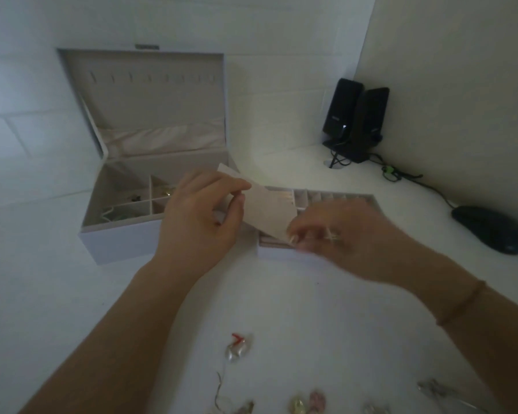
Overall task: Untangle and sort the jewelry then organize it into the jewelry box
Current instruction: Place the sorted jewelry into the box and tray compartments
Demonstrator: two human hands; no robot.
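Observation:
A white jewelry box (123, 243) stands open at the left, lid up, with small items in its divided compartments. Beside it on the right lies a removed tray (335, 196) with many small slots. My left hand (198, 216) pinches the upper edge of a pale card (266, 210) above the tray. My right hand (347, 237), blurred, pinches the card's lower corner. Loose jewelry lies on the white table near me: a red-and-clear piece (238, 346), a thin chain (220, 389), beads (307, 404) and a silvery piece (437, 389).
Two black speakers (356, 121) stand in the back corner with cables (401, 174) trailing right. A dark computer mouse (491, 228) sits at the right edge. Walls close the back and right sides.

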